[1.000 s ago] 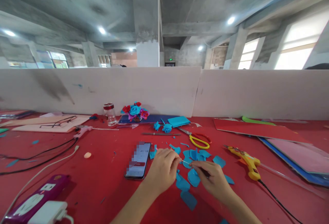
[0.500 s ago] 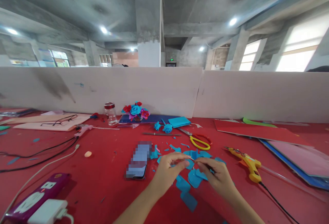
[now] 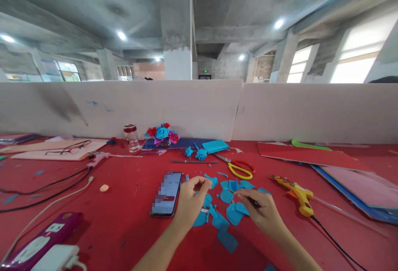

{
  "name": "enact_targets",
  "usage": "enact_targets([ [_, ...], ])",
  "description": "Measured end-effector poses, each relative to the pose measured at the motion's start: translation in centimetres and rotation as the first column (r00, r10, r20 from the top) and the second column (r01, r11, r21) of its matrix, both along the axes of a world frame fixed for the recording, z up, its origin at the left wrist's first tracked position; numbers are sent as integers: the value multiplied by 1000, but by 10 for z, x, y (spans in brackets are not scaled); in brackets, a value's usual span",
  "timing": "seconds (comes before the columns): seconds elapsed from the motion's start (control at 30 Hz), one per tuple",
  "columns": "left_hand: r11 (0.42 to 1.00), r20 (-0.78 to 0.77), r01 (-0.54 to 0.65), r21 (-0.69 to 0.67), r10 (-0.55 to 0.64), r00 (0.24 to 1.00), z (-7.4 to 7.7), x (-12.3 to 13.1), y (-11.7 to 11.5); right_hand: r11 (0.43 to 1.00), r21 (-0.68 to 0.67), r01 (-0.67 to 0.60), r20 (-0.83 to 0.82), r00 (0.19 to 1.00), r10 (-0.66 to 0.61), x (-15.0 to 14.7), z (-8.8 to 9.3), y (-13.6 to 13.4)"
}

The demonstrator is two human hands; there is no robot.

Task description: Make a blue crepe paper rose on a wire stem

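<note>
My left hand (image 3: 191,200) is raised just right of the phone, thumb and index fingertips closed together; whatever they hold is too small to make out. Across from it, my right hand (image 3: 263,209) pinches something thin and tiny at its fingertips, with a dark spot showing in the palm. Between and below both hands lie several cut blue paper petals (image 3: 233,214), some overlapping. A blue rectangular paper piece (image 3: 227,241) lies nearest me. Farther back are two blue paper flowers (image 3: 201,154) on stems and a folded blue paper stack (image 3: 216,146).
Scissors (image 3: 241,173) with yellow and red handles lie behind the petals. A yellow glue gun (image 3: 300,196) rests at right, its cable trailing forward. The phone (image 3: 166,196), a purple power strip (image 3: 46,238), a glass jar (image 3: 132,138) and a flower bouquet (image 3: 163,133) are at left.
My hands have drawn apart: the left moved left and slightly up, the right stayed nearly in place. More petals show between them. The phone's screen shows differently.
</note>
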State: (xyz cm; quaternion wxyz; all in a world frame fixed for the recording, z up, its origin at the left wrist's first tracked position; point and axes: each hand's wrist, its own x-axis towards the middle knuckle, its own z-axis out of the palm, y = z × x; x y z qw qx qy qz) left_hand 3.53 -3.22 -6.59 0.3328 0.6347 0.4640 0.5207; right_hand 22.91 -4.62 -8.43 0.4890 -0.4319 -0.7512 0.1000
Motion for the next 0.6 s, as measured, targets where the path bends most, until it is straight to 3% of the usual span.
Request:
enact_targets([
  [0.3,977,-46,202,72,-199,979,3,8,-10,999,-31,-42,39,998,43,-3,0,-3],
  [0.6,980,-259,99,175,-51,965,1,6,-13,992,-42,-117,59,991,119,-8,0,-6],
])
